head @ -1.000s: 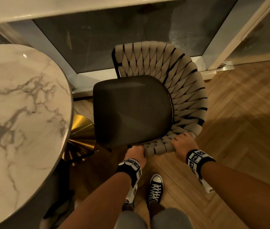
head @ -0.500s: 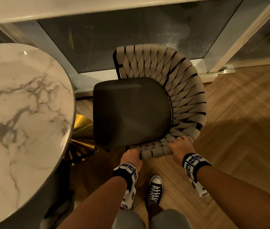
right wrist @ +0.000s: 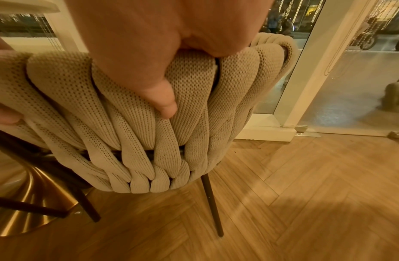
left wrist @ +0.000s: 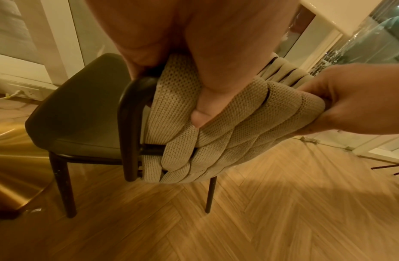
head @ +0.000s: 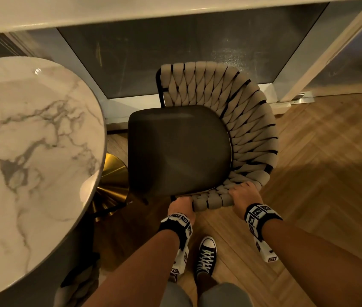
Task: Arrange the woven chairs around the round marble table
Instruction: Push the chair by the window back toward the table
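A woven chair [head: 237, 120] with a beige braided back and a dark seat [head: 175, 149] stands right of the round marble table [head: 24, 138]. My left hand [head: 181, 206] grips the near end of the woven back by its black frame [left wrist: 131, 113]. My right hand [head: 245, 196] grips the same braided rim a little further right. In the left wrist view the thumb [left wrist: 205, 106] presses into the weave, and the right hand [left wrist: 350, 106] shows beside it. The right wrist view shows my thumb [right wrist: 162, 100] on the braided straps [right wrist: 131, 132]. The chair's dark legs [right wrist: 212, 206] show above the wooden floor.
The table's gold cone base [head: 111, 182] sits close to the seat's left edge. Glass doors with white frames [head: 304, 52] stand right behind the chair. Another woven chair [head: 80, 284] pokes out under the table's near edge. Herringbone floor [head: 331, 173] lies to the right; my shoe [head: 206, 254] is below the hands.
The chair and both hands that hold it have shifted slightly away from me and toward the glass doors. The grip has stayed the same.
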Motion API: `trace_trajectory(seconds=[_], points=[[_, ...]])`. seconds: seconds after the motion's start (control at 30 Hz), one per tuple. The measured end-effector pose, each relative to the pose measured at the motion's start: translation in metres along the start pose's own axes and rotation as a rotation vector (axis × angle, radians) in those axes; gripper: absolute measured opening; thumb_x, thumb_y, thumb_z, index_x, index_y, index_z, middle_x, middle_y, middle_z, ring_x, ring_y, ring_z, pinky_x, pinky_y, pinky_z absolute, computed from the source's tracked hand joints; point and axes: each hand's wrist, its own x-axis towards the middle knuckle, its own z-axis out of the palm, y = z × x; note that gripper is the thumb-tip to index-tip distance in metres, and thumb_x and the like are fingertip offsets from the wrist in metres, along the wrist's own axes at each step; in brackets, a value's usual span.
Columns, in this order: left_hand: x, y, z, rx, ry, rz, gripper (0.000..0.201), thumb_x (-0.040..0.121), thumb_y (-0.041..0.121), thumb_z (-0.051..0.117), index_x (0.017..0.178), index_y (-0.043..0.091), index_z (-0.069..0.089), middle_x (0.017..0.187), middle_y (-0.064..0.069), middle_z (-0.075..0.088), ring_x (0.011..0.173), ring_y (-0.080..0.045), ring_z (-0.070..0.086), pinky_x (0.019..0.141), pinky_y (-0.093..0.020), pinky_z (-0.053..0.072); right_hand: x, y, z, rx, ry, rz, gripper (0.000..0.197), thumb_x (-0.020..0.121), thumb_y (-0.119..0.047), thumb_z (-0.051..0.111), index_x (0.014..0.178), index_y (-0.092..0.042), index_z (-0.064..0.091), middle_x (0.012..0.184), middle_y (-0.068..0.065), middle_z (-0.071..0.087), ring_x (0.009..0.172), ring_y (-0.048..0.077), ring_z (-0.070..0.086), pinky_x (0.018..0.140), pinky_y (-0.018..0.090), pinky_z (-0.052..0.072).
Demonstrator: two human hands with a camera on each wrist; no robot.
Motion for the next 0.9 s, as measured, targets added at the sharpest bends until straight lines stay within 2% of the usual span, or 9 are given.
trace_trajectory(seconds=[0.23, 0.53, 0.67, 0.77, 0.83, 0.9], points=[[-0.005, 0.000, 0.005, 0.043, -0.018, -0.016, 0.024, 0.094, 0.005, 0.052, 0.109, 0.014, 0.067, 0.112, -0.010, 0.070, 0.104, -0.033, 0.067, 0.087, -0.042, 0.055, -0.007, -0.002, 0.007, -0.005, -0.017, -0.011, 0.034, 0.087, -0.025, 0.053, 0.120, -0.025, 0.062, 0.124, -0.001, 0.063, 0.117, 0.023, 0.052, 0.108, 0.037, 0.032], [-0.015, 0.001, 0.008, 0.050, -0.047, -0.043, 0.025, 0.093, 0.005, 0.052, 0.113, 0.013, 0.065, 0.116, -0.011, 0.067, 0.106, -0.033, 0.066, 0.090, -0.044, 0.057, -0.016, -0.002, 0.008, 0.069, -0.030, -0.041, 0.027, 0.093, -0.024, 0.052, 0.118, -0.026, 0.063, 0.122, 0.000, 0.063, 0.119, 0.023, 0.052, 0.109, 0.036, 0.030], [-0.022, 0.000, 0.006, 0.031, -0.043, -0.056, 0.024, 0.094, 0.006, 0.051, 0.111, 0.015, 0.066, 0.116, -0.010, 0.068, 0.105, -0.033, 0.066, 0.091, -0.045, 0.057, -0.017, 0.003, 0.002, 0.202, -0.068, -0.055, 0.021, 0.094, -0.029, 0.052, 0.108, -0.028, 0.067, 0.113, -0.003, 0.068, 0.114, 0.022, 0.055, 0.106, 0.034, 0.033], [-0.030, -0.001, 0.001, -0.008, -0.027, -0.055, 0.025, 0.092, 0.007, 0.053, 0.111, 0.014, 0.068, 0.112, -0.009, 0.069, 0.102, -0.033, 0.066, 0.089, -0.046, 0.058, -0.021, 0.006, -0.006, 0.272, -0.089, -0.046, 0.019, 0.091, -0.027, 0.054, 0.102, -0.030, 0.069, 0.108, -0.004, 0.069, 0.108, 0.022, 0.058, 0.102, 0.035, 0.038], [-0.037, -0.002, -0.004, -0.032, -0.002, -0.044, 0.023, 0.090, 0.011, 0.054, 0.105, 0.016, 0.070, 0.106, -0.008, 0.070, 0.098, -0.033, 0.067, 0.086, -0.046, 0.059, -0.023, 0.004, -0.011, 0.311, -0.080, -0.015, 0.019, 0.090, -0.025, 0.054, 0.100, -0.030, 0.069, 0.106, -0.005, 0.070, 0.106, 0.021, 0.059, 0.100, 0.035, 0.039], [-0.043, -0.004, -0.009, -0.049, 0.034, -0.035, 0.020, 0.087, 0.017, 0.056, 0.099, 0.018, 0.072, 0.101, -0.007, 0.072, 0.096, -0.032, 0.068, 0.084, -0.045, 0.060, -0.026, -0.001, -0.017, 0.291, -0.090, 0.016, 0.022, 0.087, -0.025, 0.055, 0.105, -0.031, 0.067, 0.114, -0.005, 0.068, 0.111, 0.020, 0.058, 0.103, 0.034, 0.039]])
